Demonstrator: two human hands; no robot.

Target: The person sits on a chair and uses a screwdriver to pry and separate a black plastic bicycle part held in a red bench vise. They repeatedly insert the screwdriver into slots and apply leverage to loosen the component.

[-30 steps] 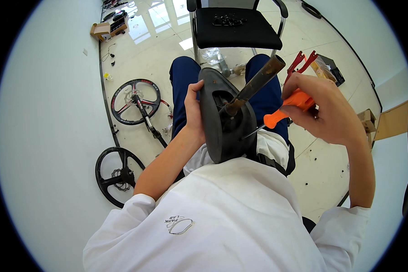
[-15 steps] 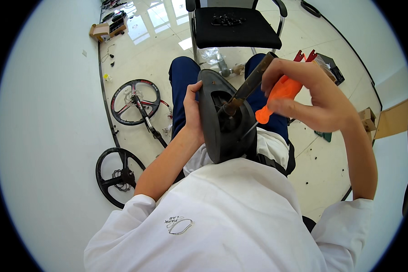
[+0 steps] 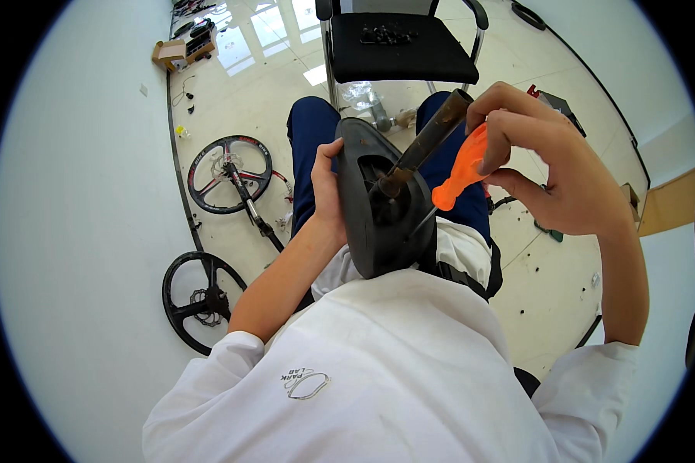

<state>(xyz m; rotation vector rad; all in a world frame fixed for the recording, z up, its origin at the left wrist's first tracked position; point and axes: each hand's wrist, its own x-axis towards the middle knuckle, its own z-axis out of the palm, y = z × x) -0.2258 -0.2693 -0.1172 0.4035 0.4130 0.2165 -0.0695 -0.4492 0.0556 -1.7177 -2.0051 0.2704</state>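
A black bicycle saddle [image 3: 368,224] rests on my lap with its underside facing up. From its middle a worn, brownish seat post [image 3: 432,137] slants up toward the far right. My left hand [image 3: 328,185] grips the saddle along its left edge, thumb over the rim. My right hand [image 3: 537,158] pinches the orange handle of a screwdriver [image 3: 463,166] between thumb and fingers. The screwdriver's thin shaft runs down to the right part of the saddle's underside; its tip is hard to make out there.
A black chair [image 3: 401,54] with small dark parts on its seat stands ahead. On the floor at left lie a red-and-black wheel [image 3: 201,174] with a fork and a black spoked wheel [image 3: 179,312]. A cardboard box [image 3: 170,55] sits by the left wall.
My right hand has shifted slightly right and regripped the screwdriver handle, fingers now nearer its end. The screwdriver has tilted a little more upright. My left hand and the saddle stay put.
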